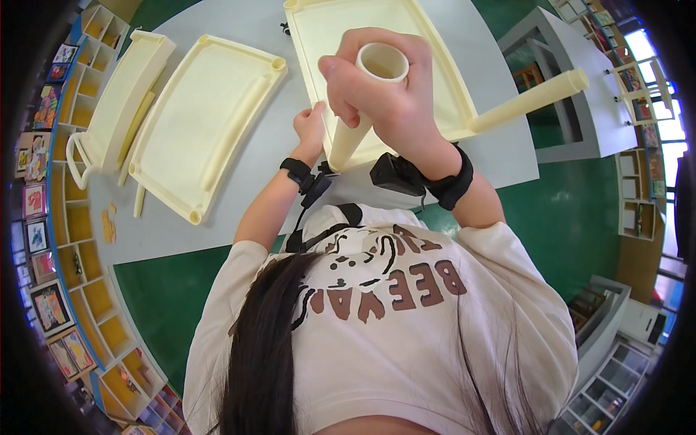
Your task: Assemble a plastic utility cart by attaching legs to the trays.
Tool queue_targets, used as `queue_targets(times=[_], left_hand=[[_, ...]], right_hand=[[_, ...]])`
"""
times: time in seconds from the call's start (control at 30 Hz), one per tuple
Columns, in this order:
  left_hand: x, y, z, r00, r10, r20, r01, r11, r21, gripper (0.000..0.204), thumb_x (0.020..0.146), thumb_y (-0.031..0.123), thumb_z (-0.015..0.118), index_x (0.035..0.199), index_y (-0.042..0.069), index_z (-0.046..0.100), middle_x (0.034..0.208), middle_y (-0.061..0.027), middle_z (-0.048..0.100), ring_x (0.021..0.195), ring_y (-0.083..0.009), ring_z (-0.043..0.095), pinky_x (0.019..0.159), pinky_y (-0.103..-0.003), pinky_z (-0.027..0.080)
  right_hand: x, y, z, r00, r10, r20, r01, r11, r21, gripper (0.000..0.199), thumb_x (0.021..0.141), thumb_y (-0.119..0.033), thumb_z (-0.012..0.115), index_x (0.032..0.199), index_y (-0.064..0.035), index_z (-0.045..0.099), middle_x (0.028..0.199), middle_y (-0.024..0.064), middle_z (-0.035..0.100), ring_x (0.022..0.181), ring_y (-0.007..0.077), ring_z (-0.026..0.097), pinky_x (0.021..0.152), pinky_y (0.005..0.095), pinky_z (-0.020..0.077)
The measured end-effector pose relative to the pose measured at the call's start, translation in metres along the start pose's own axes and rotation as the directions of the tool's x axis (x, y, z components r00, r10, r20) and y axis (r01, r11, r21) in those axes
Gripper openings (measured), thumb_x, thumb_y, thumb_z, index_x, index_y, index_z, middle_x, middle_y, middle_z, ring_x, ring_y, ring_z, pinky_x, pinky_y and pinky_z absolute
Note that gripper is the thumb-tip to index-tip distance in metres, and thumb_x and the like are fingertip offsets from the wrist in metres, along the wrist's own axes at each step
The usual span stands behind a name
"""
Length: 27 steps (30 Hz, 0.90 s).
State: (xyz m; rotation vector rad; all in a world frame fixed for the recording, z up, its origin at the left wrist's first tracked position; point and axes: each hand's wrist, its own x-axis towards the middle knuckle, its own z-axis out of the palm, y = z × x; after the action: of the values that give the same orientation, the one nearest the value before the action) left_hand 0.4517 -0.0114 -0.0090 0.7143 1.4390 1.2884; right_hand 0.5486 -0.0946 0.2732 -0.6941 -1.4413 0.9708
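A cream plastic shelf panel (341, 22) with a raised rim lies on the table in front of me. My right hand (395, 94) is wrapped round a hollow cream tube (351, 145), whose lower end meets the panel's near left corner. The tube's open top shows above my fist. At the panel's left rim, my left hand (310, 127) is closed against the edge; part of its fingers is hidden. From the near right corner another cream tube (533, 103) sticks up, leaning outward in the view.
Left of the panel, a second shelf panel (206, 123) rests on the grey-white table (254, 163). Beyond it lie a cream piece with a curved handle (134, 94) and narrow poles. Small tan pieces (109, 223) sit near the table's left edge. A grey cabinet (580, 80) stands at right.
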Motion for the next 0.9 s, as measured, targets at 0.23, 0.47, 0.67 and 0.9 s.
queue_targets(times=[0.23, 0.47, 0.67, 0.9], left_hand=[[0.007, -0.007, 0.022, 0.998, 0.049, -0.028, -0.046, 0.994, 0.103, 0.029, 0.067, 0.021, 0.06, 0.051, 0.0, 0.047, 0.051, -0.0038, 0.047, 0.049, -0.0114, 0.04, 0.046, -0.029, 0.035], [0.011, -0.016, 0.027, 0.994, 0.085, 0.074, -0.091, 0.993, 0.069, 0.026, 0.068, 0.02, 0.06, 0.055, 0.001, 0.048, 0.053, -0.0035, 0.048, 0.051, -0.0108, 0.041, 0.048, -0.029, 0.036], [0.009, -0.023, 0.022, 0.989, 0.096, 0.115, -0.107, 0.99, 0.09, 0.02, 0.069, 0.018, 0.06, 0.06, 0.003, 0.05, 0.057, -0.0034, 0.051, 0.054, -0.0101, 0.043, 0.05, -0.028, 0.037], [0.003, -0.011, 0.016, 0.993, 0.065, 0.097, -0.066, 0.998, 0.002, 0.019, 0.07, 0.015, 0.06, 0.06, 0.004, 0.048, 0.058, -0.0014, 0.051, 0.055, -0.0101, 0.046, 0.051, -0.026, 0.039]], right_hand=[[-0.012, 0.001, 0.008, 0.969, -0.12, -0.218, 0.067, 0.969, -0.237, 0.02, 0.07, -0.002, 0.053, 0.051, 0.0001, 0.045, 0.043, 0.0005, 0.044, 0.038, 0.0044, 0.04, 0.036, 0.0182, 0.0292], [0.03, 0.013, -0.044, 0.775, -0.275, 0.569, 0.096, 0.941, 0.325, 0.017, 0.06, -0.013, 0.06, 0.054, -0.0014, 0.049, 0.062, 0.0089, 0.055, 0.052, 0.0137, 0.048, 0.05, 0.0209, 0.0362], [0.045, 0.024, -0.028, 0.344, -0.265, 0.901, -0.52, 0.745, 0.418, 0.02, 0.058, -0.015, 0.06, 0.05, -0.0007, 0.048, 0.053, 0.0094, 0.051, 0.046, 0.0148, 0.049, 0.043, 0.0229, 0.0405], [0.033, 0.025, -0.026, 0.478, -0.097, 0.873, -0.295, 0.918, 0.264, 0.019, 0.057, -0.004, 0.053, 0.042, -0.0019, 0.041, 0.036, 0.0007, 0.04, 0.034, 0.0067, 0.041, 0.034, 0.0187, 0.0301]])
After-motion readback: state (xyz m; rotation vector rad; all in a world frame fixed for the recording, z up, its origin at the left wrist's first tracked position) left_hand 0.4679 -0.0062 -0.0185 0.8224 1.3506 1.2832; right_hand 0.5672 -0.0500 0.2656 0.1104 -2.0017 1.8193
